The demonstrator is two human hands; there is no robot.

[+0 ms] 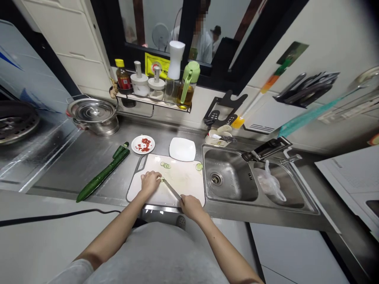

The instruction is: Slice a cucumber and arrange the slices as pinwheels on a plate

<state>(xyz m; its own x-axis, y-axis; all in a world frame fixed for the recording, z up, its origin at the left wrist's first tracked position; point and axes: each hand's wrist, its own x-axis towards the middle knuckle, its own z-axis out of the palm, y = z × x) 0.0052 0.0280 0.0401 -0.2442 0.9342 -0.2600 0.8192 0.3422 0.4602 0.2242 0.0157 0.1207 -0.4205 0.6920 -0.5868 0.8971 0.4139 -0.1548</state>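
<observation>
Dark-framed window [189, 27] in pale wall [331, 33]

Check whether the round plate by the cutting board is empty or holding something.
Holding something: small red pieces lie scattered on the round plate.

Soft indoor light is falling fairly evenly, glinting off the steel worktop [68, 157] and leaving bright streaks toward its left end. The sink [204, 177] is catching smaller highlights, while the cutting board [192, 187] is showing pale. Wide-angle distortion is stretching the edges, darkness is rounding the upper right corner, and coarse pixels are partly masking figures [204, 45] beyond the window [151, 23].
</observation>
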